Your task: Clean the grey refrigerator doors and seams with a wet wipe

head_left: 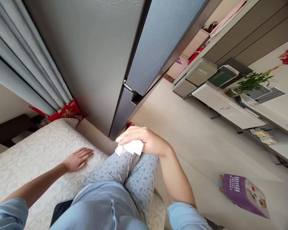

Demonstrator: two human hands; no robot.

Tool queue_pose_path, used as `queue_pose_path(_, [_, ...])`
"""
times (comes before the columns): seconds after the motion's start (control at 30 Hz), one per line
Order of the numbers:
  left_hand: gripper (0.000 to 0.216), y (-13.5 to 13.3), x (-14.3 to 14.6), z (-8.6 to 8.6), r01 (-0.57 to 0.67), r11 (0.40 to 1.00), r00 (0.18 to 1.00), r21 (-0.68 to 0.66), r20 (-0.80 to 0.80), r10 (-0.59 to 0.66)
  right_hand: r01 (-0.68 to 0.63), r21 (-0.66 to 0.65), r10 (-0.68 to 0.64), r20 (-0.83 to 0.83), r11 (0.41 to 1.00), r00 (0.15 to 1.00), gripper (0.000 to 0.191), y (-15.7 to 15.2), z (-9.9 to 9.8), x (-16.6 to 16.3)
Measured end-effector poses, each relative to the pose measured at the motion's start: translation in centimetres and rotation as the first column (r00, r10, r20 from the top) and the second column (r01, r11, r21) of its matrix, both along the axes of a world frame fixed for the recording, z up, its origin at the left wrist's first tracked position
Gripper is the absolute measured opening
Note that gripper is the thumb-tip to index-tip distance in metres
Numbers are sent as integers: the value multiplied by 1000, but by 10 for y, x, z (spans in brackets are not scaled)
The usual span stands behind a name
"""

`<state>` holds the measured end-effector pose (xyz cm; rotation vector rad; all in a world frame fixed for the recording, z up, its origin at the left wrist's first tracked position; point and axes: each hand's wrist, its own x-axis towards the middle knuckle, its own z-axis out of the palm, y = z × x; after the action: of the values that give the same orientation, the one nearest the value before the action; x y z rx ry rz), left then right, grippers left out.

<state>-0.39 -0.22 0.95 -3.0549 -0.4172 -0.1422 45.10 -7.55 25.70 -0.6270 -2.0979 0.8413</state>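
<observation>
1. Tissue [131, 148], white and thin, is in the person's right hand [150, 140], just over the knees of the patterned pants [144, 172]. It is hard to tell if it touches them.
2. Picking it up looks done. It is not put down yet. How much is left to do cannot be told from this.
3. It is bunched up, with little folds and a loose corner poking out under the hand. No clear dirt marks show.
4. Right-hand fingers are bent and clamped on it.
5. Left hand [77, 160] lies flat on the bed [48, 150], holding nothing, its fingers nearly together.
</observation>
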Motion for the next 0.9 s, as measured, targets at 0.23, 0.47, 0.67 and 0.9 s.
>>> queue_pose_path(0.23, [51,1,-1,-3,3,1000,1000,14,-14,-3,392,-251,-438,-163,885,884,45,-1,-7,32])
queue_pose_path(0.47, [52,4,-4,-2,27,997,1000,78,-3,-27,677,-448,-812,-307,584,496,38,18,-25,61])
queue_pose_path(0.67, [53,7,-8,-2,34,998,999,60,2,-34,799,-470,-874,-466,375,137,50,54,-38,94])
queue_pose_path(0.9, [59,6,-11,-1,35,997,999,71,-12,-35,973,-111,-883,-450,203,133,18,106,-19,157])
